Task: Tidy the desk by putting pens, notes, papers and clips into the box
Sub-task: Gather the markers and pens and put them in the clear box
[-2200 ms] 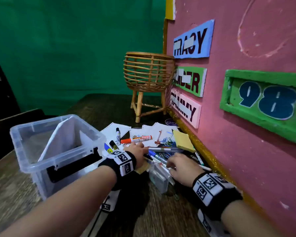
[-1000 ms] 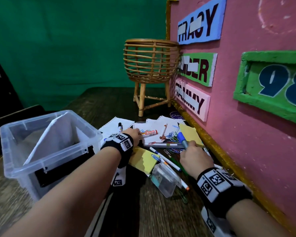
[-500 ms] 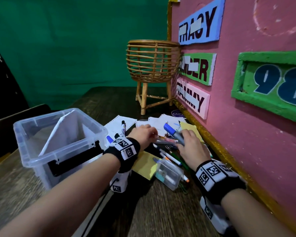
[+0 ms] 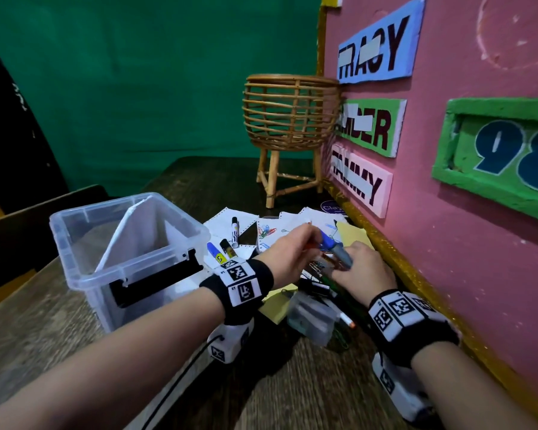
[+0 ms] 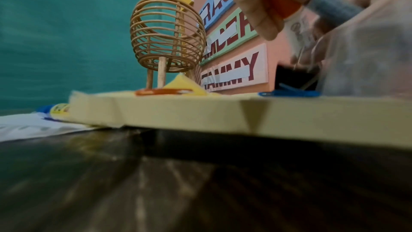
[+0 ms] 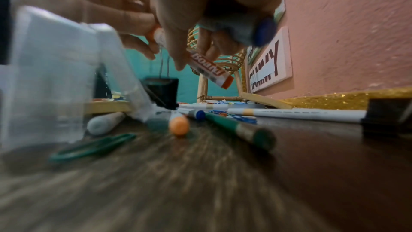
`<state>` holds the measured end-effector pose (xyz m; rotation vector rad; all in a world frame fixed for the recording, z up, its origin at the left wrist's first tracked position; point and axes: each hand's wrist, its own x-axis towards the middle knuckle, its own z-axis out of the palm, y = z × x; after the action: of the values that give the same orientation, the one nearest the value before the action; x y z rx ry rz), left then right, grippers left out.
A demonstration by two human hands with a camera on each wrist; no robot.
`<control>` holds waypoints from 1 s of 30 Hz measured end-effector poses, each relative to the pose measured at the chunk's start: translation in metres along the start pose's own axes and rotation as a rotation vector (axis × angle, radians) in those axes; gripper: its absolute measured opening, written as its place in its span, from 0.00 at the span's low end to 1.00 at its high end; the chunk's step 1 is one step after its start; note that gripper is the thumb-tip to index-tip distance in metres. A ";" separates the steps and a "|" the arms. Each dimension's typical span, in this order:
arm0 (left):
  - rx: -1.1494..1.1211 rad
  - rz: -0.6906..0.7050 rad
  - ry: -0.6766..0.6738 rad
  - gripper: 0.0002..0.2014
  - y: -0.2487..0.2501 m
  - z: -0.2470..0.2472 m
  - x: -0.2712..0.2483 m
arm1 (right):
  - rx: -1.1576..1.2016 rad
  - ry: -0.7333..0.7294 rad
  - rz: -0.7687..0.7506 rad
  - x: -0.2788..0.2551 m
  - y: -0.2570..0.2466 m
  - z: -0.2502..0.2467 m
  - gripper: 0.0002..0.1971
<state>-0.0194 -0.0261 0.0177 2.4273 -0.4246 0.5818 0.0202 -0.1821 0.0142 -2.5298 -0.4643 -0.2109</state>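
Readable signs and labels before you.
You see "TRACY" on the blue sign [image 4: 375, 43], "TAMMY" on the pink sign [image 4: 359, 181], "98" on the green plaque [image 4: 497, 156]; the green sign [image 4: 371, 127] is partly taped.

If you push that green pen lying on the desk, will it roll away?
Probably a bit. The green pen looks round and smooth and lies free on the flat wooden desk, so a sideways nudge could roll it. It looks stiff and light, likely easy to lift. Other pens lie just behind it and might stop it.

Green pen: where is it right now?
In the right wrist view the green pen lies flat on the desk, right of the orange-capped pen, in front of the white pens by the pink wall.
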 end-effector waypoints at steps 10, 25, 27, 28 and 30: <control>0.571 -0.688 -0.158 0.23 -0.063 -0.011 0.031 | -0.157 0.111 0.021 0.001 -0.002 -0.002 0.15; 0.588 -0.852 -0.324 0.19 -0.116 -0.010 0.044 | -0.028 0.132 0.075 0.006 -0.001 0.002 0.11; 0.538 -0.866 -0.239 0.16 -0.113 -0.014 0.045 | -0.023 0.139 0.066 0.006 0.000 0.002 0.12; 0.542 -0.862 -0.193 0.14 -0.109 -0.016 0.044 | -0.023 0.141 0.068 0.006 0.000 0.001 0.12; 0.530 -0.865 -0.082 0.12 -0.101 -0.019 0.043 | -0.023 0.147 0.079 0.005 -0.001 0.000 0.12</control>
<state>0.0541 0.0559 0.0043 2.7837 0.8293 0.2104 0.0243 -0.1800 0.0154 -2.5270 -0.3048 -0.3713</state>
